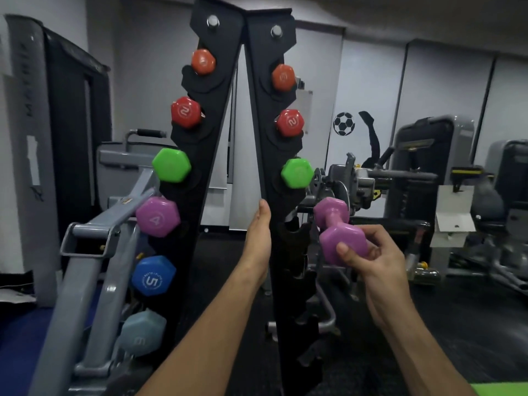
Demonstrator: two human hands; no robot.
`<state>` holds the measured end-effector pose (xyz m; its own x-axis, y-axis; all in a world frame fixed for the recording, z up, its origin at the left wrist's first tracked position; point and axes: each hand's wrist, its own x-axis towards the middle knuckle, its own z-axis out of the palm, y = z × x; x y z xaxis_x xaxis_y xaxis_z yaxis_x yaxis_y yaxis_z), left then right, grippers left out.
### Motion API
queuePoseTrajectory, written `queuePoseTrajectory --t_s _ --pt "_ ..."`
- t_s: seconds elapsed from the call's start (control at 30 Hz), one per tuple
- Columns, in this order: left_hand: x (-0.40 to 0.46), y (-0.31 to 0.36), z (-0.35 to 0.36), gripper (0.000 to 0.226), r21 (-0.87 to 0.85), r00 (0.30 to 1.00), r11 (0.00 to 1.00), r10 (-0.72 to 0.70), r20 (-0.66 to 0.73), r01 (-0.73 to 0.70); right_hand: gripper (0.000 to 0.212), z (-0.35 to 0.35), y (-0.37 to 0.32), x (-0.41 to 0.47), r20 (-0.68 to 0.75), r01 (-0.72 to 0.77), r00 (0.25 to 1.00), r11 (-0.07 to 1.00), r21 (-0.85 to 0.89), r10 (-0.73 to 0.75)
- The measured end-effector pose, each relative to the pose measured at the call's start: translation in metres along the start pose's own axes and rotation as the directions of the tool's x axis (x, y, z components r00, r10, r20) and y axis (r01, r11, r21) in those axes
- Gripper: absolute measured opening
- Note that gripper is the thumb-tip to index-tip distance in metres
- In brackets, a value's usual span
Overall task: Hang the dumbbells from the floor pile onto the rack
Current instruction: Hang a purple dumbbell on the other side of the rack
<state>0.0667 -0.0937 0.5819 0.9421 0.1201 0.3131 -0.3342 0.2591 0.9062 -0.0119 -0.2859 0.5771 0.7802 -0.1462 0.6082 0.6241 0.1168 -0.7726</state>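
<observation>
A black A-frame dumbbell rack (220, 144) stands right in front of me. Its left upright carries several dumbbells, among them a purple one marked 4 (158, 216) and a blue one marked 5 (153, 275). The right upright holds an orange, a red and a green dumbbell (297, 172); the cradles below them are empty (294, 238). My right hand (374, 261) grips the near head of a purple dumbbell (340, 230), held just right of the empty cradle under the green one. My left hand (260, 232) rests flat against the inner edge of the right upright.
A grey machine frame (94, 252) leans beside the rack on the left. Gym machines (428, 178) fill the room at the right. A tall grey cabinet (34, 124) stands at far left. A green mat corner (503, 390) shows at bottom right. The floor is dark.
</observation>
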Motion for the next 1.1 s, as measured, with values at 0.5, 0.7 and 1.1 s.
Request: queuePoseTrajectory --t_s 0.5,0.7,1.1 --pt "-0.006 0.006 0.004 0.078 0.032 0.999 0.999 -0.018 0.038 0.017 0.035 0.025 0.029 0.085 0.148 -0.100 0.983 0.994 -0.047 0.106" --pt "0.001 -0.002 0.001 0.088 0.030 0.999 0.999 0.010 0.044 -0.011 0.037 0.031 0.040 0.099 0.176 -0.120 0.976 0.990 -0.071 0.131" --pt "0.002 -0.008 -0.005 0.058 0.063 0.998 0.998 0.019 0.060 -0.023 0.061 0.023 0.041 0.119 0.392 -0.109 0.898 0.964 -0.242 0.200"
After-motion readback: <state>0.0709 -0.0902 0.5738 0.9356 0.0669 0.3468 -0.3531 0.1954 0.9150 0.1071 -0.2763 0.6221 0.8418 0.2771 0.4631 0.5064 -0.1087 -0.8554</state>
